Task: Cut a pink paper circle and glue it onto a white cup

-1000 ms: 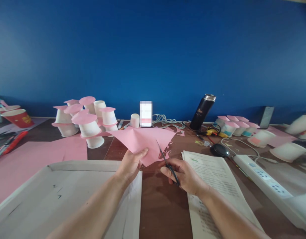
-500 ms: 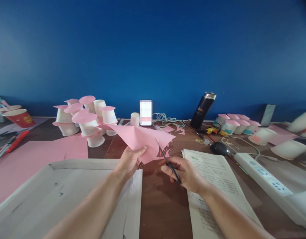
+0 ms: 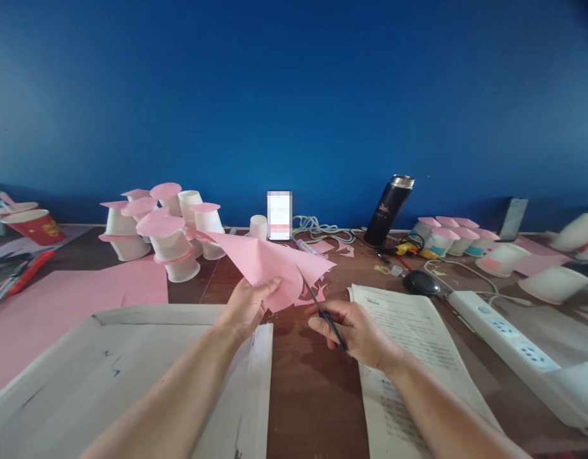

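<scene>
My left hand (image 3: 248, 309) is closed on the lower left edge of a pink paper sheet (image 3: 269, 264), thumb on top and fingers beneath. The sheet is bent and held above the brown table (image 3: 317, 395). In my right hand (image 3: 353, 328) are dark scissors (image 3: 322, 307), fingers wrapped round the handles. Their blades point up and left, at the right part of the sheet. Pink paper scraps (image 3: 322, 294) lie under and beyond the blades.
White cups with pink paper discs (image 3: 162, 236) are stacked at the left, near a white box lid (image 3: 155, 382). A black bottle (image 3: 388, 210) leans at the back. To the right are a printed booklet (image 3: 408, 338), a black mouse (image 3: 421, 282) and a power strip (image 3: 504, 331).
The whole view has shifted very slightly. Both hands keep their grips, and the pink sheet and scissors look almost the same.
</scene>
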The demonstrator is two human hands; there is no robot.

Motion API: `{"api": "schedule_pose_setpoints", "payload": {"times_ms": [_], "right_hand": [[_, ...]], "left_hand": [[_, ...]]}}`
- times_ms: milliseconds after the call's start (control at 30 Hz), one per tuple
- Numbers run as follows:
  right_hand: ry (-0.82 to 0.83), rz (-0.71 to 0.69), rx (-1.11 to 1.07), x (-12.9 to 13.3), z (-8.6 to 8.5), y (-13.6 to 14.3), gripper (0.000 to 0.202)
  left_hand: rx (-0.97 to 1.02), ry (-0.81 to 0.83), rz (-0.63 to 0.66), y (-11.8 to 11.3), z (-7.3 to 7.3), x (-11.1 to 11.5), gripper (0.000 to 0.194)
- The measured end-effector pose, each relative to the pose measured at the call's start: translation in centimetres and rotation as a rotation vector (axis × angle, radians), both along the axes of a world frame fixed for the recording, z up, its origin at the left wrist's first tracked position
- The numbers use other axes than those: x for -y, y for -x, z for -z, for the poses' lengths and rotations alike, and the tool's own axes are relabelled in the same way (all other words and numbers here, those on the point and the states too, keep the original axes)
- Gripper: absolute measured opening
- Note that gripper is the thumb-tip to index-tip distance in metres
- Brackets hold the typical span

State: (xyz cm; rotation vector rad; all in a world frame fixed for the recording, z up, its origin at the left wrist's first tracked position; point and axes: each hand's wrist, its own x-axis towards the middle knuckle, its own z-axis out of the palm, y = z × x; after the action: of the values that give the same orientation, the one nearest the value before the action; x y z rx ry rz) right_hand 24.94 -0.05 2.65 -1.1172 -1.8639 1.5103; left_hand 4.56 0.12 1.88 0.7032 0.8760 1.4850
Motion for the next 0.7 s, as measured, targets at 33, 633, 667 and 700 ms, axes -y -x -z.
{"api": "schedule_pose_setpoints", "payload": {"times_ms": [33,633,667,700], "right_hand": [[-0.003,-0.002,-0.001,0.0,0.0,-0.01,0.04],[-0.026,-0.045,0.029,-0.19,0.23,-0.22,0.035],[-0.031,-0.048,0.033,-0.18,0.22,-0.19,0.035],[-0.034,-0.049,0.037,-0.18,0.22,-0.17,0.035]], "left_hand": [[0.0,-0.004,0.003,0.02,-0.02,0.01,0.055],[-0.116,-0.054,-0.041,0.45,-0.07,-0.36,0.046],[-0.128,-0.056,-0.035,0.49,-0.01,-0.37,0.045],[-0.141,-0.057,-0.029,0.53,0.07,-0.39,0.044]]}}
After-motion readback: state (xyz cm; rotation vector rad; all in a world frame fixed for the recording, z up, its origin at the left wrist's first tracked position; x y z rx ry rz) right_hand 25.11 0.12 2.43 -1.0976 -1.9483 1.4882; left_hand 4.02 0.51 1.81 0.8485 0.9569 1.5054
